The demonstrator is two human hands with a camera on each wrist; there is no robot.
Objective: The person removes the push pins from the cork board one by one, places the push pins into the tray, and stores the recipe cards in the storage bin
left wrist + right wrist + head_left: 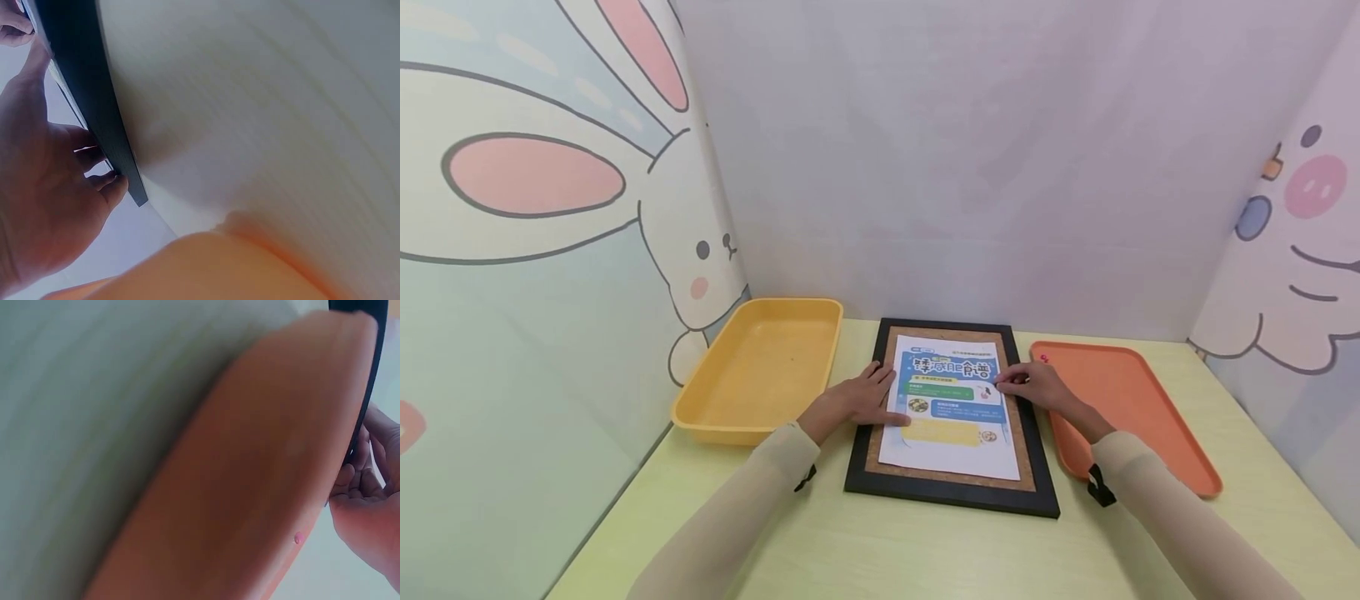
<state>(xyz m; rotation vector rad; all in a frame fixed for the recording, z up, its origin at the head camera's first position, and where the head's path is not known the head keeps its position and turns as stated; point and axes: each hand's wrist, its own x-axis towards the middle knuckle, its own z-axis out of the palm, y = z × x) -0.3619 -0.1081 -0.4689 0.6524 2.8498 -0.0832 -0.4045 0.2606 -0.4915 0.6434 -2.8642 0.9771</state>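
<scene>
A printed sheet point(955, 458) lies on a black-framed cork board point(951, 497). The left hand point(865, 396) rests spread at the sheet's left side, its thumb reaching over the print. At the right edge of the sheet is the right hand point(1037, 387), its thumb and index tips close together and the other fingers bent; whether a small thing sits between the tips cannot be told. The left wrist view has the left hand point(53, 181) beside the dark frame point(90, 81). In the right wrist view the right hand point(369, 487) shows curled fingers, tips hidden.
Left of the board stands a yellow tray point(771, 354). An orange tray point(1131, 383) lies to the right, close to the frame, with small pink pieces point(1044, 358) at its upper left corner. Cartoon-printed side walls and a plain back wall point(955, 167) surround the pale table point(925, 550).
</scene>
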